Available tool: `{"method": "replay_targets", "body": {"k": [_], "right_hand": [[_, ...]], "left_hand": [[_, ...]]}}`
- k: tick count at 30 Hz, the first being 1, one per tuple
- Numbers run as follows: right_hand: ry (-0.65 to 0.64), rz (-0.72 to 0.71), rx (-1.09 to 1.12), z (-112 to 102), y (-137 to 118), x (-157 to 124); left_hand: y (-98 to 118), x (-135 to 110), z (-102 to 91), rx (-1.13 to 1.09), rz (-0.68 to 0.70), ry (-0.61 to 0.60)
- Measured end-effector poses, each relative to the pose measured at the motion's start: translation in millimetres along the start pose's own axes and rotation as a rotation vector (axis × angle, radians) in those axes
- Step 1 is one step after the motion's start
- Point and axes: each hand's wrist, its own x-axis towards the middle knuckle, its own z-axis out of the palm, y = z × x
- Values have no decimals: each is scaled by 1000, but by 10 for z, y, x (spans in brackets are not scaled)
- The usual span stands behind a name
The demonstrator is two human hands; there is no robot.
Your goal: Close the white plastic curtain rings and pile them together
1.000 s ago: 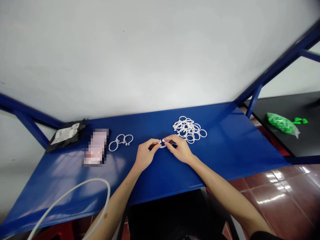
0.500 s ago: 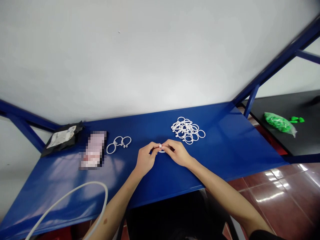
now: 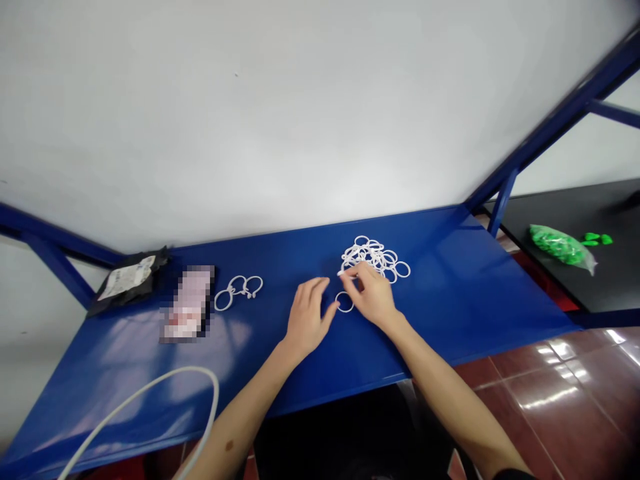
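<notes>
My right hand (image 3: 374,297) reaches to the near edge of a pile of white plastic rings (image 3: 373,257) on the blue table (image 3: 450,293). Its fingers are curled, and a white ring end shows pinched at the index fingertip. A single closed white ring (image 3: 344,302) sits between my two hands, against my right thumb. My left hand (image 3: 309,317) rests just left of that ring with its fingers stretched out and nothing in them. Three linked white rings (image 3: 239,290) lie further left.
A blurred-out flat item (image 3: 187,303) and a black packet (image 3: 129,280) lie at the table's left end. A white hose loop (image 3: 150,393) curves over the near left edge. A green bag (image 3: 557,243) lies on a black table to the right. A white wall stands behind.
My hands were together pinching one ring. They have parted: my left hand has opened and let go, and my right hand has moved back toward the pile.
</notes>
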Motion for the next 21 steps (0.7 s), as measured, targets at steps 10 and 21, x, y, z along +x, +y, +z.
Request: {"method": "replay_targets", "body": {"k": [10, 21], "right_hand": [[108, 253, -377, -131, 320, 87], [-237, 10, 373, 72, 12, -39]], "left_hand": [[-5, -26, 9, -41, 82, -283], [-62, 71, -185, -824, -517, -187]]}}
